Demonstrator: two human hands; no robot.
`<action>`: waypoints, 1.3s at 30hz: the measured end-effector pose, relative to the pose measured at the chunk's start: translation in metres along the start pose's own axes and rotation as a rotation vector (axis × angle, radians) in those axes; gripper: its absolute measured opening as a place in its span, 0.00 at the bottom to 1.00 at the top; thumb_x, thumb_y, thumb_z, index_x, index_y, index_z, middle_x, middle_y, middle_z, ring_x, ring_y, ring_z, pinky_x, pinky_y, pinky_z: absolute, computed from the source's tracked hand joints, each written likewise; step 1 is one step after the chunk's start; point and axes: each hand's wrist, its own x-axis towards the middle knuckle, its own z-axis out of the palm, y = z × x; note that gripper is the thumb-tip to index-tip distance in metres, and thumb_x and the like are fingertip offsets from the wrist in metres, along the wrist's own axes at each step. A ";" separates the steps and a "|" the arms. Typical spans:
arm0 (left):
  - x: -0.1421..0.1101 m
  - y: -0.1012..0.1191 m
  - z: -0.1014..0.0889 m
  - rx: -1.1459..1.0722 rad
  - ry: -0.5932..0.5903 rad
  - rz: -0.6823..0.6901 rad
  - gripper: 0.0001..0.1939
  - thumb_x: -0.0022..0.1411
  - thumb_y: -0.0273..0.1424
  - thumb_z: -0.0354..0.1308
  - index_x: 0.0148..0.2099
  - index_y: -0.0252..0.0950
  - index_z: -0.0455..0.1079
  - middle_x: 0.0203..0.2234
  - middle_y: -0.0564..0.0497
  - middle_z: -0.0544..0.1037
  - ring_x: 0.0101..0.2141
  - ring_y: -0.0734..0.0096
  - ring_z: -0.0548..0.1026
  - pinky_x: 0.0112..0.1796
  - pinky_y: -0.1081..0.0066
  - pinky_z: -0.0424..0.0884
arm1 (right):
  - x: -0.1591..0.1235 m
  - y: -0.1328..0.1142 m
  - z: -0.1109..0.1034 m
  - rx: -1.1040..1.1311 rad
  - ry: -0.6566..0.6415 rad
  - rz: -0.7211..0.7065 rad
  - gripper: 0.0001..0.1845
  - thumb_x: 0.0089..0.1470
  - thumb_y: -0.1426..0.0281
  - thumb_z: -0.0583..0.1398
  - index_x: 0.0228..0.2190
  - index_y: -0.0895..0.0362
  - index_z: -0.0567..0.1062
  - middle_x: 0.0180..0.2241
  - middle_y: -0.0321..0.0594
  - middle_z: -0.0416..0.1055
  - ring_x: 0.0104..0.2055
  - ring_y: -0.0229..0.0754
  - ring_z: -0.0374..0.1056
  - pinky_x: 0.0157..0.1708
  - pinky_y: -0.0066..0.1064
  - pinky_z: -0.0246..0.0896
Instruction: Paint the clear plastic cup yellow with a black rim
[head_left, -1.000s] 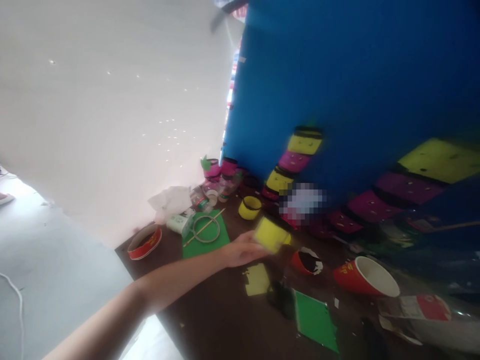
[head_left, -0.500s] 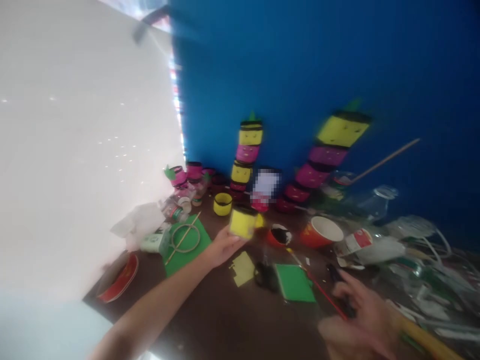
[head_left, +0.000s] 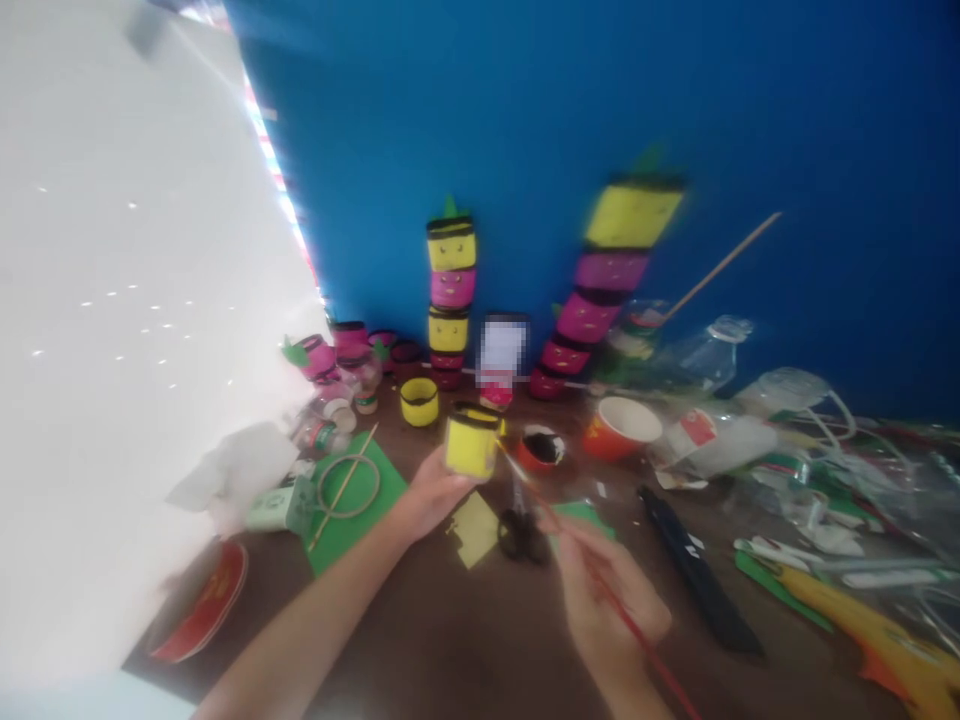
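Observation:
My left hand (head_left: 435, 495) is closed on a yellow cup (head_left: 471, 446) with a black rim, held above the table. In my right hand (head_left: 607, 575) is a paintbrush (head_left: 551, 505) with a red handle. Its tip is at the cup's right side; I cannot tell whether it touches. Just right of the cup stands a small red pot (head_left: 541, 449) with something dark inside. A cut yellow sheet (head_left: 474, 530), black scissors (head_left: 521, 537) and a green sheet (head_left: 586, 517), partly behind my right hand, lie below.
Stacked yellow and pink cups with faces (head_left: 450, 285) stand at the blue wall, a taller stack (head_left: 600, 285) to their right. A red paper cup (head_left: 622, 428), a dark bar-shaped tool (head_left: 701, 570) and plastic bottles (head_left: 705, 360) are at right. A yellow ring (head_left: 419, 402) stands behind.
My right hand has moved left, bringing the paintbrush to the yellow cup. The dark tool it held now lies on the table. The view has shifted to the right.

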 end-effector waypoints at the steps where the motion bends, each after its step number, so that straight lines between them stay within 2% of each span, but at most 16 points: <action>1: 0.000 0.000 0.000 0.009 0.006 -0.003 0.25 0.45 0.27 0.64 0.48 0.34 0.67 0.45 0.44 0.74 0.50 0.56 0.68 0.55 0.54 0.56 | 0.000 0.000 0.000 -0.015 -0.011 -0.022 0.06 0.52 0.73 0.57 0.33 0.56 0.73 0.30 0.40 0.76 0.31 0.39 0.73 0.34 0.30 0.71; 7: 0.000 -0.002 0.000 0.005 0.012 -0.018 0.26 0.45 0.26 0.65 0.48 0.34 0.67 0.45 0.44 0.74 0.49 0.57 0.69 0.55 0.55 0.56 | 0.002 0.001 -0.002 -0.092 -0.009 -0.204 0.06 0.52 0.74 0.57 0.33 0.55 0.72 0.30 0.39 0.76 0.31 0.40 0.74 0.35 0.30 0.72; 16: -0.002 0.000 0.002 0.016 0.012 -0.019 0.23 0.44 0.26 0.65 0.46 0.34 0.67 0.42 0.45 0.75 0.47 0.59 0.71 0.54 0.55 0.56 | 0.000 0.003 0.002 -0.096 -0.011 -0.196 0.06 0.51 0.75 0.58 0.33 0.56 0.73 0.30 0.40 0.77 0.31 0.40 0.74 0.35 0.30 0.73; 22: -0.002 -0.001 0.001 0.033 0.001 -0.019 0.23 0.45 0.27 0.64 0.46 0.34 0.67 0.42 0.45 0.75 0.47 0.59 0.71 0.53 0.56 0.58 | -0.001 0.004 0.004 -0.062 0.028 -0.233 0.04 0.49 0.75 0.59 0.30 0.56 0.73 0.26 0.38 0.76 0.25 0.38 0.73 0.30 0.28 0.73; 25: -0.001 -0.001 0.000 0.025 -0.012 -0.008 0.23 0.46 0.27 0.64 0.47 0.35 0.67 0.42 0.45 0.75 0.47 0.59 0.71 0.52 0.56 0.59 | -0.004 0.006 0.000 -0.044 0.049 -0.203 0.04 0.52 0.73 0.57 0.32 0.56 0.72 0.27 0.39 0.76 0.28 0.39 0.74 0.31 0.30 0.73; 28: -0.001 -0.001 -0.001 0.020 -0.018 -0.005 0.23 0.46 0.27 0.64 0.47 0.35 0.67 0.43 0.45 0.75 0.47 0.59 0.70 0.53 0.56 0.58 | -0.006 0.006 -0.004 -0.061 0.009 -0.124 0.07 0.52 0.72 0.57 0.35 0.57 0.73 0.29 0.41 0.76 0.33 0.41 0.74 0.34 0.31 0.72; 33: -0.001 -0.003 -0.003 0.015 -0.022 -0.006 0.23 0.47 0.25 0.63 0.48 0.35 0.67 0.44 0.45 0.74 0.47 0.61 0.71 0.54 0.57 0.57 | -0.010 0.004 0.001 0.030 0.069 -0.009 0.08 0.48 0.73 0.61 0.34 0.59 0.72 0.28 0.42 0.77 0.28 0.41 0.74 0.30 0.31 0.73; 39: -0.001 -0.004 -0.004 0.023 -0.013 -0.016 0.23 0.46 0.26 0.64 0.47 0.34 0.67 0.43 0.45 0.75 0.47 0.60 0.71 0.54 0.56 0.57 | -0.011 0.005 0.004 0.032 0.021 -0.053 0.06 0.49 0.75 0.60 0.33 0.58 0.70 0.29 0.42 0.77 0.28 0.41 0.75 0.29 0.29 0.73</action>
